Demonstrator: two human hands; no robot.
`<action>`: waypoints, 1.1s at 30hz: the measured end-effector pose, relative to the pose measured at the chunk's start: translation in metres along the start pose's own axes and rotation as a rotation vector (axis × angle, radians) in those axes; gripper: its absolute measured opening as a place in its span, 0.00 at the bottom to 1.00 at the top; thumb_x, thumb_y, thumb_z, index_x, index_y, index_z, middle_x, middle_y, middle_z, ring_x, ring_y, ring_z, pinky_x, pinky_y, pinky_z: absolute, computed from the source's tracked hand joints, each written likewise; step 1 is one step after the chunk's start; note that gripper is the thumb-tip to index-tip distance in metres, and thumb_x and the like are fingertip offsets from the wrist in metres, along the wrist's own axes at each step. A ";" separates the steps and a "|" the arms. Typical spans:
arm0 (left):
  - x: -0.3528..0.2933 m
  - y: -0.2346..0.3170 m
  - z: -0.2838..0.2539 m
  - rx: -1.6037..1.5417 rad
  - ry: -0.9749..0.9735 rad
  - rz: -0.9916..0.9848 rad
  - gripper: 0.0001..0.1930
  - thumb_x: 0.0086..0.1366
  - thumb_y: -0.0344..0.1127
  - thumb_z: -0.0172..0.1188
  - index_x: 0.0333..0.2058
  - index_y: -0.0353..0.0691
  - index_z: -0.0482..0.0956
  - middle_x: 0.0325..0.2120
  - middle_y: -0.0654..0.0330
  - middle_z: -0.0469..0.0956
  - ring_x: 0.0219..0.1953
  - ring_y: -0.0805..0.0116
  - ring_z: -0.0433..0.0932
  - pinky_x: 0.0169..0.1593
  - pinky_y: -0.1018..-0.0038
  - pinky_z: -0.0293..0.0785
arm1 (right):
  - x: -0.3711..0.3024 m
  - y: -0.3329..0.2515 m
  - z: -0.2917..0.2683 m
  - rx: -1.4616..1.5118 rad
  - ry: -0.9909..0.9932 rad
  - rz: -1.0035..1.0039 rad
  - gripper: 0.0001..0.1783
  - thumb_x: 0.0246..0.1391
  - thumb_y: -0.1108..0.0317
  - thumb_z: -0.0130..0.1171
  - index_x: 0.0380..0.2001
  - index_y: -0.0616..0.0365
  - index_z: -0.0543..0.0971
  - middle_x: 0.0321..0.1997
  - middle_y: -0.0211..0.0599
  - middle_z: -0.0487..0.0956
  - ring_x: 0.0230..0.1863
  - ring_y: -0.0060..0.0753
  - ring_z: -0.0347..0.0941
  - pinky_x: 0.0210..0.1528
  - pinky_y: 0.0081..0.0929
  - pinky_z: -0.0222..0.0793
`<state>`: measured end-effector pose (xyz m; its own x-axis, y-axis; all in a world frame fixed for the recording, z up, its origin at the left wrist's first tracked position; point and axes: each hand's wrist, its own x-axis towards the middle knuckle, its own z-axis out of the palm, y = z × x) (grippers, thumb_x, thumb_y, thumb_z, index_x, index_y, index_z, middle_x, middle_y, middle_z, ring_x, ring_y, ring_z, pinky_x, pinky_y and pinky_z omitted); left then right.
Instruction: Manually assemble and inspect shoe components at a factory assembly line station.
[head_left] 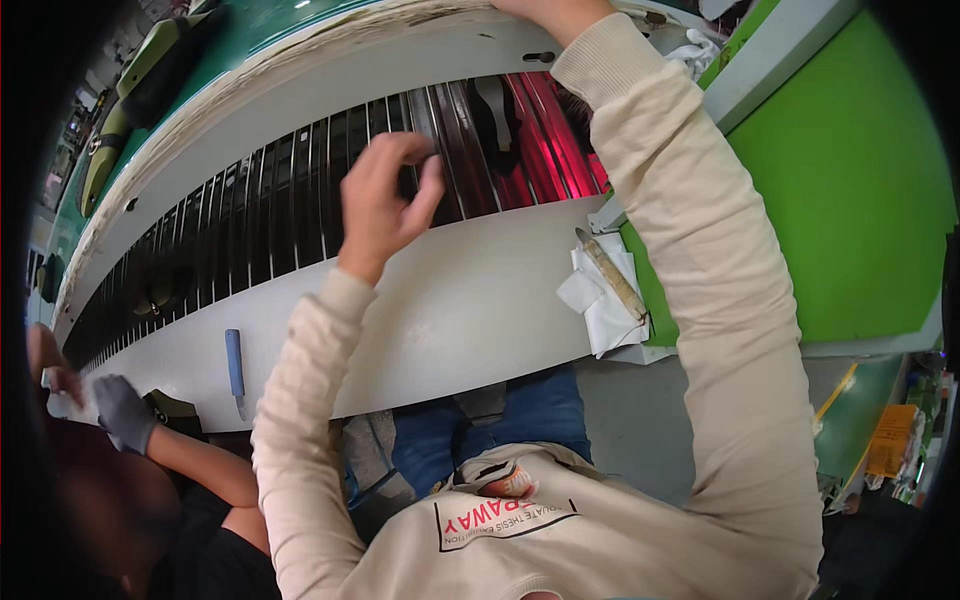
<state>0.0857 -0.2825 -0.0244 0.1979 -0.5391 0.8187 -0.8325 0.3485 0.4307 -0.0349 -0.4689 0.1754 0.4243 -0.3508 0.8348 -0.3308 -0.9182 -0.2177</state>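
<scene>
My left hand (385, 200) hovers over the dark slatted conveyor (310, 190), its fingers curled and a gap between thumb and forefinger. Nothing shows in it, though it is slightly blurred. To its right a dark elongated piece with a grey face (491, 105) lies on the slats, beside a patch of red light. My right hand (550, 8) reaches to the far side of the conveyor at the top edge of the view. Its fingers are cut off, so what it touches is hidden.
A wooden-handled knife (612, 275) lies on white paper (603, 325) at right, beside a green panel (850, 200). A blue-handled tool (234, 362) rests on the white ledge (470, 290). At lower left sits another person with a grey-gloved hand (124, 412). Olive-green pieces (150, 55) stand at far left.
</scene>
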 end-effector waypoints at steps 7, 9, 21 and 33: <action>0.014 -0.186 0.127 0.021 -0.137 -0.520 0.26 0.72 0.46 0.73 0.60 0.34 0.82 0.52 0.49 0.87 0.50 0.56 0.87 0.55 0.64 0.83 | 0.010 -0.064 -0.023 -0.220 -0.243 0.284 0.14 0.66 0.67 0.59 0.33 0.68 0.85 0.38 0.64 0.88 0.43 0.66 0.88 0.50 0.57 0.83; 0.023 -0.185 0.178 -0.099 -0.154 -0.430 0.38 0.68 0.57 0.75 0.66 0.34 0.78 0.64 0.44 0.81 0.67 0.43 0.78 0.71 0.53 0.71 | 0.004 -0.017 -0.017 -0.084 -0.211 0.216 0.13 0.65 0.68 0.60 0.33 0.69 0.87 0.38 0.64 0.88 0.43 0.65 0.88 0.50 0.55 0.84; 0.041 -0.153 0.235 -0.233 0.309 -0.265 0.60 0.47 0.57 0.89 0.71 0.28 0.69 0.68 0.41 0.76 0.70 0.46 0.73 0.77 0.55 0.62 | 0.010 -0.008 -0.009 0.116 -0.076 0.078 0.12 0.63 0.72 0.58 0.34 0.69 0.88 0.39 0.64 0.88 0.43 0.64 0.89 0.50 0.52 0.85; -0.034 0.080 0.020 -0.354 0.353 -0.833 0.46 0.52 0.40 0.86 0.63 0.29 0.68 0.50 0.52 0.79 0.51 0.62 0.80 0.57 0.64 0.80 | 0.004 -0.011 -0.004 0.086 -0.144 0.257 0.20 0.69 0.55 0.60 0.42 0.64 0.87 0.47 0.58 0.87 0.50 0.64 0.85 0.55 0.56 0.80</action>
<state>0.0023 -0.2515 -0.0251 0.8453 -0.4763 0.2421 -0.1634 0.2009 0.9659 -0.0330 -0.4601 0.1835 0.4529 -0.5907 0.6678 -0.3728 -0.8058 -0.4600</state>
